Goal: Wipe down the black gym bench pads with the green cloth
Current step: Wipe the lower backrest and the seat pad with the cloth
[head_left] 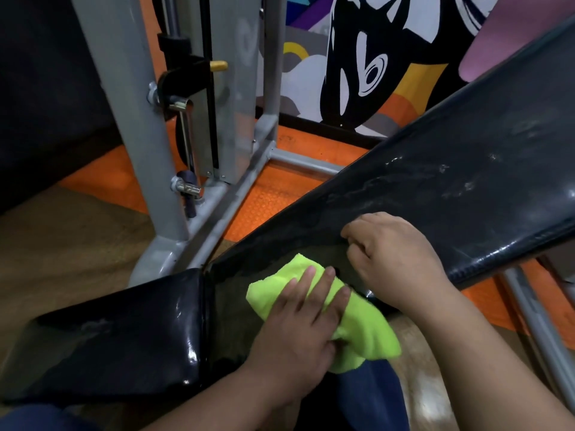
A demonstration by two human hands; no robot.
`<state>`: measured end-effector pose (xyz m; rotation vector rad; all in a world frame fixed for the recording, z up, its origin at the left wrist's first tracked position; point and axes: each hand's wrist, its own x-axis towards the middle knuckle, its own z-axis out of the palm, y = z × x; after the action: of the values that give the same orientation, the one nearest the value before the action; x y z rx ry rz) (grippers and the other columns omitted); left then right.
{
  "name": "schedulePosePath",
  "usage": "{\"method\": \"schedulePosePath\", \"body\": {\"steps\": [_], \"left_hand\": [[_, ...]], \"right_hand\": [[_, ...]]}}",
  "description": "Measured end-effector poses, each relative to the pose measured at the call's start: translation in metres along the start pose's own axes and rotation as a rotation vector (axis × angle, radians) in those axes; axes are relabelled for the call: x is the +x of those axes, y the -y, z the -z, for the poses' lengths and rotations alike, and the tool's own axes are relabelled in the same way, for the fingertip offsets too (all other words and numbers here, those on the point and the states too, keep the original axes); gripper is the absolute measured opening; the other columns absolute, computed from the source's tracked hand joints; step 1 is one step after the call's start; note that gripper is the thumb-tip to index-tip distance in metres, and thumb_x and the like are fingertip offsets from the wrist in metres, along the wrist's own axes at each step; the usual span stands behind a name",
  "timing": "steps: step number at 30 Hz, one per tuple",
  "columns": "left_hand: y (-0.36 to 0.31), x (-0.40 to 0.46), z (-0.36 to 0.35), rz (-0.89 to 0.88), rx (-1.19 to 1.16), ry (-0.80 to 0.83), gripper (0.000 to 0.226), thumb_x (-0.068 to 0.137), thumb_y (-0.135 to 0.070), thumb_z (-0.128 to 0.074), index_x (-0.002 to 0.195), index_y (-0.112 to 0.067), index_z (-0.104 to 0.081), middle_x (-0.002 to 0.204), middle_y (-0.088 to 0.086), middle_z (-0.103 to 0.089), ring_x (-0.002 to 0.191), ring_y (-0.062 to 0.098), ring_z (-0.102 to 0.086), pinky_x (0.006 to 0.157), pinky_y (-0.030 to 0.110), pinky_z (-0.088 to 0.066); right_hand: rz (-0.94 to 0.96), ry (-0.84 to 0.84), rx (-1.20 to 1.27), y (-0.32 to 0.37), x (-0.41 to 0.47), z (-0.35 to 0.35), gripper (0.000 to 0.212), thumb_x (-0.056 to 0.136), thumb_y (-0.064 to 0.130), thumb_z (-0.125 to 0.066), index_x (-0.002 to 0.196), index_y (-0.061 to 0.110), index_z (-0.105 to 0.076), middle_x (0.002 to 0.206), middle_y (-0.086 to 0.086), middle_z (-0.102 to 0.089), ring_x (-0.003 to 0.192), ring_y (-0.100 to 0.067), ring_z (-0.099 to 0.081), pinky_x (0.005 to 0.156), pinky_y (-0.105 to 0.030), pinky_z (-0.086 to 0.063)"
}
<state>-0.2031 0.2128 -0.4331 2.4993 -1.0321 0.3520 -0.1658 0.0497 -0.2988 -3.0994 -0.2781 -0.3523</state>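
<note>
- Green cloth bunched on the lower end of the inclined back pad, just beside the gap that separates it from the seat pad; one corner hangs over the back pad's near edge.
- Left hand lies flat on the cloth, fingers straight and together, pressing it to the vinyl; the thumb seems to tuck against the cloth's underside, though this is hard to make out.
- Right hand rests just beyond the cloth, fingers curled over the near edge of the back pad, apparently steadying it; the fingertips are hidden, so how tightly it grips cannot be told.
- Governing relation: the back pad's long axis rises from the hinge gap by the hands toward the upper right corner of the view. The unwiped length, marked with pale smears, lies up and to the right of the cloth, with the right hand between the two.
- Judgement: a stroke along that axis would need the right hand to shift clear; the seat pad lies to the left, nearest the left hand.
- Hidden or cut off: the back pad's upper end leaves the frame; the seat pad's near corner is dark and indistinct; the grey steel frame masks the floor behind.
</note>
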Motion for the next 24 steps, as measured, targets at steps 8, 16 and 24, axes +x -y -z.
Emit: {"method": "schedulePosePath", "body": {"steps": [8, 16, 24], "left_hand": [[0.016, 0.021, 0.011, 0.167, -0.195, 0.001, 0.064, 0.100, -0.049, -0.027, 0.158, -0.024, -0.017, 0.167, -0.002, -0.001, 0.154, 0.017, 0.006, 0.123, 0.044, -0.010], [0.021, 0.033, 0.017, 0.209, -0.097, 0.123, 0.080, 0.090, -0.069, 0.007, 0.159, -0.028, 0.003, 0.165, -0.005, 0.018, 0.150, 0.015, 0.024, 0.122, 0.048, 0.000], [0.029, 0.035, 0.030, 0.264, 0.116, 0.174, 0.061, 0.095, -0.066, -0.010, 0.152, -0.051, 0.003, 0.165, 0.016, -0.005, 0.152, 0.038, 0.006, 0.119, 0.062, -0.004]], "right_hand": [[0.015, -0.053, 0.008, -0.003, -0.002, -0.004, 0.039, 0.084, 0.031, -0.031, 0.082, 0.015, -0.067, 0.078, 0.003, -0.062, 0.082, -0.023, -0.057, 0.076, -0.038, -0.044], [0.018, -0.056, 0.013, -0.003, -0.001, -0.007, 0.036, 0.085, 0.030, -0.034, 0.079, 0.016, -0.067, 0.076, 0.004, -0.062, 0.079, -0.020, -0.057, 0.075, -0.034, -0.042], [0.007, -0.044, 0.019, -0.002, -0.003, -0.003, 0.031, 0.085, 0.029, -0.038, 0.077, 0.017, -0.066, 0.074, 0.005, -0.061, 0.077, -0.018, -0.056, 0.071, -0.027, -0.033]]}}
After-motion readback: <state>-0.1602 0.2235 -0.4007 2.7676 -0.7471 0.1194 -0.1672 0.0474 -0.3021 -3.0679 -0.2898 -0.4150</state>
